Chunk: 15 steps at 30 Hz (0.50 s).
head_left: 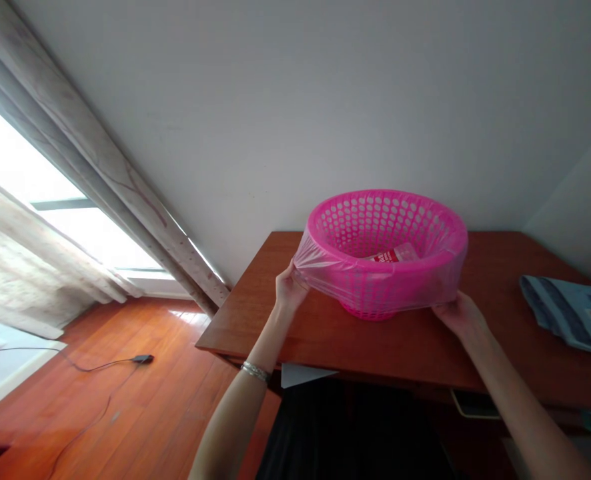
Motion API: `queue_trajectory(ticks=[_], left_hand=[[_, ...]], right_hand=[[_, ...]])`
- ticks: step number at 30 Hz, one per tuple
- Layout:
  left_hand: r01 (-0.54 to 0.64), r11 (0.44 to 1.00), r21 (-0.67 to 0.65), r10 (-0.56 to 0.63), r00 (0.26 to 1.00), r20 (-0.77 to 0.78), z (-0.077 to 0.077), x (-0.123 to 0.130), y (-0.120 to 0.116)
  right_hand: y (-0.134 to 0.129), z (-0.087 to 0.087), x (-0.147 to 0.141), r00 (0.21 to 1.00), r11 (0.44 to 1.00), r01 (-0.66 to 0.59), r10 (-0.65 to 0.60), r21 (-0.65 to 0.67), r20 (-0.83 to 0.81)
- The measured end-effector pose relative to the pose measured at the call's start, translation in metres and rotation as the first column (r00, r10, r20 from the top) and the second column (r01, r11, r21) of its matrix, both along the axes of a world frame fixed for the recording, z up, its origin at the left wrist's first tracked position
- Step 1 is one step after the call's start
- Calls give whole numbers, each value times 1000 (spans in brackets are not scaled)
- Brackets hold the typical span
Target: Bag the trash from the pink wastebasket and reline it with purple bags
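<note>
Holding a sheet of clear plastic film (325, 272) between both hands, we have it stretched over the outside of a pink basket (370, 223). Our left hand (290, 287) pinches the film at the basket's left side, where it is drawn out from the wall in taut creases; a silvery bracelet (256, 371) circles that wrist. Our right hand (460, 313) grips the film's lower edge at the right front, some of its fingers partly hidden behind it. The basket, its wall pierced with rows of holes, is on the brown worktop (255, 313), towards the back and near the pale wall (295, 120). The film wraps the front and sides of the rim, while the basket's foot shows below it. Inside we see a red and white printed packet (390, 256), partly covered by the front rim. Well to the right of our right hand, a folded blue-grey item (570, 313) lies on the worktop. To our left, a black cable with a small box (143, 359) lies on the wooden floor (155, 420), near patterned curtains (125, 180).
</note>
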<state>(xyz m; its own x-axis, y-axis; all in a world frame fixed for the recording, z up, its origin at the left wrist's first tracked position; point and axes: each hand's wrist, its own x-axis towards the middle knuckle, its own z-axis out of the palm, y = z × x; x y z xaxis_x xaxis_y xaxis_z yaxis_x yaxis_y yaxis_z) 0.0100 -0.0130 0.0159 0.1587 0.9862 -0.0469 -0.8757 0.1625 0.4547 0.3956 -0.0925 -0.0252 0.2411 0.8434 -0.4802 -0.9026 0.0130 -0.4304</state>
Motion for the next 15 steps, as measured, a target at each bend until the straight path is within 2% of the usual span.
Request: queue_trajectory(ticks=[3,9,15], left_hand=[[-7,1000,23,6,999,38,-1,3,2],[31,999,-16,-30,998,47,-13,15,1],[48,998,-33,-48,999,8,-10,8,1]], right_hand=[[5,0,-3,1000,1000,0,0,19,-6],[14,-8,-9,1000,1000,12,-12,13,4],[15,-12,-12,996,998,-39,35,50,84]])
